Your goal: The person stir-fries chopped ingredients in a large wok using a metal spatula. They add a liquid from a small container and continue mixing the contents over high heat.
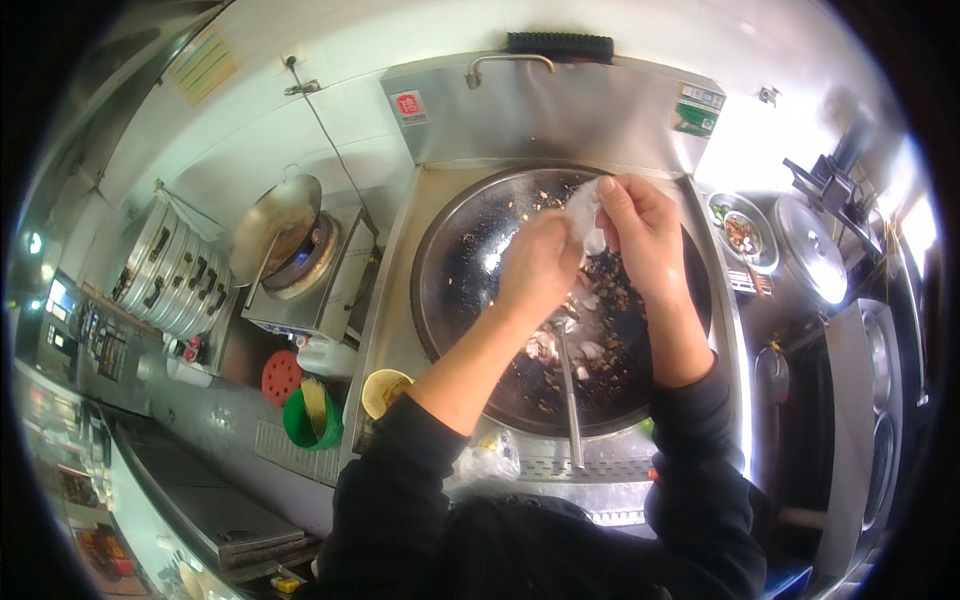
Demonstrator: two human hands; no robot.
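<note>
Both my hands are raised over a large dark wok (pixel 457 300) set in a steel stove. My left hand (pixel 541 262) and my right hand (pixel 641 229) pinch a thin, whitish translucent plastic bag (pixel 585 210) between them. Beneath the hands, pale meat-like pieces (pixel 538 346) lie in the wok among brown crumb-like bits (pixel 616 289). A metal ladle or spatula (pixel 568 390) rests in the food, its handle crossing the wok's near rim. Part of the food is hidden behind my hands.
Left of the stove stand a smaller wok (pixel 281 217) on a burner, stacked steamers (pixel 176 274), a green bucket (pixel 296 431) and a yellowish bowl (pixel 384 391). A clear plastic bag (pixel 495 457) lies at the front edge. At right are an ingredient bowl (pixel 744 232) and a lidded pot (pixel 810 244).
</note>
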